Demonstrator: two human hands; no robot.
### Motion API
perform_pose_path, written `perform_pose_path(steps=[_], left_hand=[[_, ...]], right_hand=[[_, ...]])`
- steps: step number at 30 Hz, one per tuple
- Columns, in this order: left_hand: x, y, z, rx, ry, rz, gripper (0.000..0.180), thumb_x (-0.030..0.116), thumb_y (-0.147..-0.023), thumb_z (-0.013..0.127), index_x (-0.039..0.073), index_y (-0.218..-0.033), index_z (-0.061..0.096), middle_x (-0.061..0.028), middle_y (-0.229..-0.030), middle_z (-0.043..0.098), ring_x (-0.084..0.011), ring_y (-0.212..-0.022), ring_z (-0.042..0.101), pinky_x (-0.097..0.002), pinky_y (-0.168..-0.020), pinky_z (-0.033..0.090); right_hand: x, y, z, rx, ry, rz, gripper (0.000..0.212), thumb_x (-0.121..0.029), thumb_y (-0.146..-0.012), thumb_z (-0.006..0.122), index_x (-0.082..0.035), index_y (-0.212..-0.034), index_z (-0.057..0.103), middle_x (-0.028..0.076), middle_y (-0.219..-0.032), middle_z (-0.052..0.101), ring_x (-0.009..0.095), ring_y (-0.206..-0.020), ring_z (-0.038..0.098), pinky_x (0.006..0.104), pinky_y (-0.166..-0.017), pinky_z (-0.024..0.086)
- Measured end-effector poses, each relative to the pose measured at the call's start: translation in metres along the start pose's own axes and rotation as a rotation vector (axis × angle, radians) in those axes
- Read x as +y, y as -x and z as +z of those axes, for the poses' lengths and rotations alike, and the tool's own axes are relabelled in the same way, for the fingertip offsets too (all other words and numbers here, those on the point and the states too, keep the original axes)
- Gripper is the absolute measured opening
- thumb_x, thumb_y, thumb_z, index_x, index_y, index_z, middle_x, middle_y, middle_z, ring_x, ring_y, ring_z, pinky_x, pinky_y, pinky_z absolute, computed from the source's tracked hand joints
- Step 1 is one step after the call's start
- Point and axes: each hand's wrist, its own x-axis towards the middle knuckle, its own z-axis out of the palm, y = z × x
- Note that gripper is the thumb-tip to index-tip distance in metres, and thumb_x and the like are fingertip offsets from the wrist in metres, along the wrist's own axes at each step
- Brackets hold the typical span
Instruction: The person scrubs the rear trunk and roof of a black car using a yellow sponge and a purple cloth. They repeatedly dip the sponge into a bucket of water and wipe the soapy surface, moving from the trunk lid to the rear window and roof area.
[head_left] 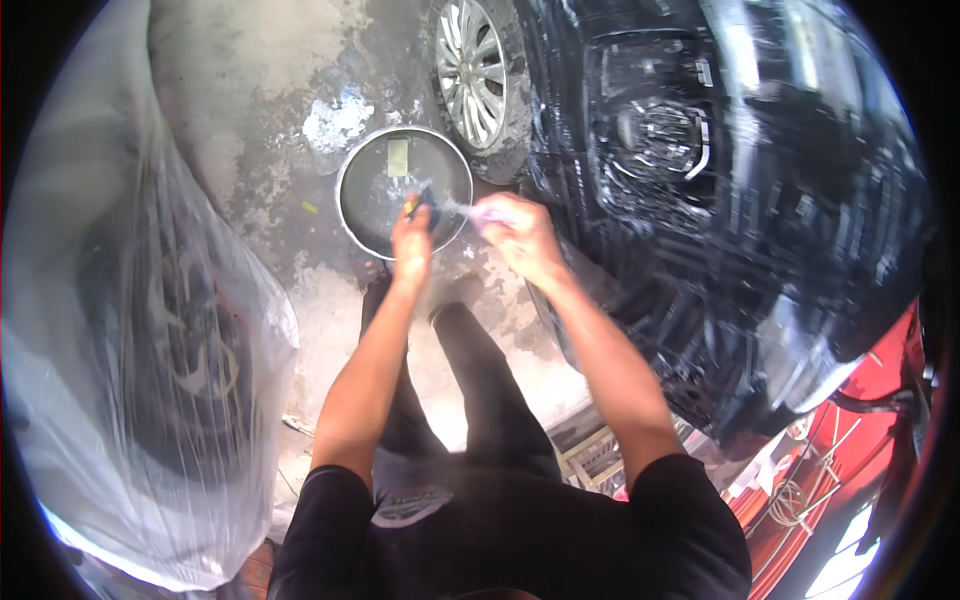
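Observation:
Over a round bucket with a pale rim point(343, 205), both my arms reach forward. My left hand point(411, 245) is closed on a small dark tool with a yellow part point(425, 203); its exact kind does not show. To the right of it, beside the bucket's rim, my right hand point(522, 238) is blurred and closed around something pale purple point(487, 214), mostly hidden by the fingers. A whitish streak runs between the two hands. Inside the bucket, a pale yellow-green rectangle point(398, 157) shows near the far wall.
On the right stands a dark car point(740, 230) with a glossy, streaked covering; its silver wheel point(470, 75) is just beyond the bucket. A plastic-draped vehicle point(150, 330) stands at left. Red surfaces and a tangled cord point(792, 503) lie at lower right. The concrete floor point(260, 90) is stained.

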Motion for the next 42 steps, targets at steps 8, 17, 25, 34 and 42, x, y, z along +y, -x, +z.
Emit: perform_pose_path(steps=[8, 17, 25, 34, 42], left_hand=[[0.004, 0.067, 0.223, -0.237, -0.487, 0.779, 0.071, 0.037, -0.116, 0.041, -0.001, -0.171, 0.015, -0.0264, -0.179, 0.01, -0.0427, -0.166, 0.006, -0.0552, -0.133, 0.007], [-0.07, 0.169, 0.245, -0.087, -0.479, 0.704, 0.076, 0.047, -0.117, 0.031, 0.002, -0.173, 0.007, -0.0238, -0.18, 0.006, -0.0412, -0.167, 0.002, -0.0503, -0.134, 0.005], [-0.023, 0.064, 0.239, 0.031, -0.391, 0.762, 0.073, 0.045, -0.117, 0.027, -0.006, -0.169, 0.014, -0.029, -0.176, 0.019, -0.0404, -0.166, 0.009, -0.0465, -0.135, 0.01], [-0.151, 0.216, 0.241, -0.084, -0.517, 0.83, 0.078, 0.049, -0.115, 0.032, -0.001, -0.171, 0.013, -0.0241, -0.178, 0.015, -0.0405, -0.166, 0.011, -0.0496, -0.134, 0.008], [-0.112, 0.175, 0.233, -0.045, -0.422, 0.798, 0.073, 0.044, -0.117, 0.031, -0.001, -0.171, 0.013, -0.0242, -0.179, 0.009, -0.0368, -0.167, 0.006, -0.0485, -0.135, 0.007]], right_hand=[[-0.254, 0.078, -0.227, -0.316, 1.28, -0.377, 0.049, -0.001, -0.079, 0.071, -0.009, -0.127, 0.069, 0.015, -0.136, 0.064, 0.039, -0.126, 0.06, 0.0508, -0.105, 0.052], [-0.294, 0.144, -0.395, -0.147, 1.677, -0.581, 0.058, 0.006, -0.082, 0.062, -0.012, -0.138, 0.069, 0.015, -0.153, 0.057, 0.042, -0.149, 0.047, 0.0596, -0.126, 0.032], [-0.273, 0.133, -0.394, -0.129, 1.452, -0.829, 0.054, 0.005, -0.085, 0.055, -0.006, -0.135, 0.07, 0.016, -0.148, 0.061, 0.042, -0.149, 0.047, 0.0606, -0.128, 0.029], [-0.262, 0.156, -0.406, -0.149, 1.508, -0.765, 0.051, 0.003, -0.089, 0.057, -0.005, -0.138, 0.069, 0.017, -0.149, 0.062, 0.041, -0.149, 0.048, 0.0572, -0.129, 0.029], [-0.264, 0.145, -0.398, -0.18, 1.54, -0.78, 0.053, 0.004, -0.089, 0.054, -0.004, -0.139, 0.068, 0.017, -0.148, 0.062, 0.041, -0.149, 0.049, 0.055, -0.128, 0.029]])
